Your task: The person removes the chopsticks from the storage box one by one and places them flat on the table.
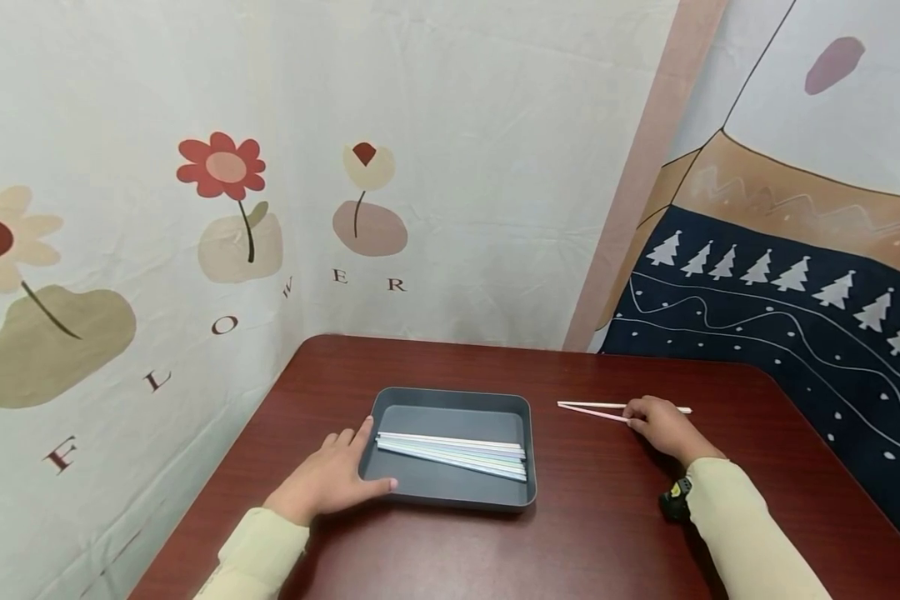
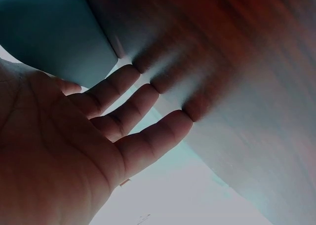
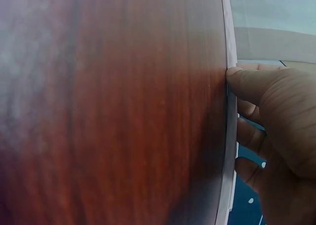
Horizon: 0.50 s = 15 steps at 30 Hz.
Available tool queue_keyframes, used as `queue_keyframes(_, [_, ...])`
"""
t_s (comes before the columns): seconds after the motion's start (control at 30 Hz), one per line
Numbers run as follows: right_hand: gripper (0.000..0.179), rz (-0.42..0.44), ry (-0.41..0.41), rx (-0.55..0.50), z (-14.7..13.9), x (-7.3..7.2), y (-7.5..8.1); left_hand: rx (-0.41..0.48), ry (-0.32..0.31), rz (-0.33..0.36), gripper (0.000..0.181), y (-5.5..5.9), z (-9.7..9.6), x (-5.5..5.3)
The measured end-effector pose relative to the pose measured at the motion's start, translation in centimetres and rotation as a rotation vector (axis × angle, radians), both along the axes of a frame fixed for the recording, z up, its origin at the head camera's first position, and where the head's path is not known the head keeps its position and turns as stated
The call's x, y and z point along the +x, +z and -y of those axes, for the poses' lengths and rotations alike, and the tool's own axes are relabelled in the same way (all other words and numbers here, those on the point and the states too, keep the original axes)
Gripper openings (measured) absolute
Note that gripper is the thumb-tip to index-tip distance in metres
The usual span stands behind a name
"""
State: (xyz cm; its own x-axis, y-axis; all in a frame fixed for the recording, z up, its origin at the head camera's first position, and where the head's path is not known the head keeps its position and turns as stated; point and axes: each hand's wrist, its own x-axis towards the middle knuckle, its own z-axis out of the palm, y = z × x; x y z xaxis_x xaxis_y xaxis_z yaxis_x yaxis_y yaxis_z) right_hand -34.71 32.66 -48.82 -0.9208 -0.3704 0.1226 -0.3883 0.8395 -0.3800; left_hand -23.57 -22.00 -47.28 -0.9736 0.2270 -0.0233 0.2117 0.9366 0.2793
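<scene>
A grey rectangular tray (image 1: 450, 498) holds several pale white and bluish chopsticks (image 1: 457, 454), lying side by side in a loose bundle. My left hand (image 1: 333, 477) rests at the tray's left end, fingers spread, the index finger along the side and the thumb at the front corner. In the left wrist view its other fingertips (image 2: 168, 126) reach down to the tabletop. To the right of the tray, my right hand (image 1: 663, 427) pinches a pinkish chopstick (image 1: 596, 412) low over the table. A white chopstick (image 1: 588, 404) lies just behind it, their left tips close together.
The dark red wooden table (image 1: 570, 542) carries all of this. White fabric with printed flowers (image 1: 457, 167) hangs behind and to the left. A navy cloth with white trees (image 1: 765, 333) hangs on the right. A black device (image 1: 675, 500) sits at the right wrist.
</scene>
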Motion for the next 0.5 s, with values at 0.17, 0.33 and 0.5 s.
queue_keyframes(0.17, [0.006, -0.004, 0.002, 0.003, 0.04, -0.05, 0.09, 0.000, 0.004, 0.006, 0.120, -0.06, 0.02, -0.09])
queue_keyframes(0.33, [0.005, -0.009, 0.006, 0.006, 0.01, -0.01, 0.09, -0.007, 0.010, 0.010, 0.120, -0.13, 0.02, -0.12])
queue_keyframes(0.5, [0.011, -0.024, 0.009, 0.010, 0.00, -0.04, 0.02, -0.007, 0.010, 0.009, 0.120, -0.05, 0.02, -0.09])
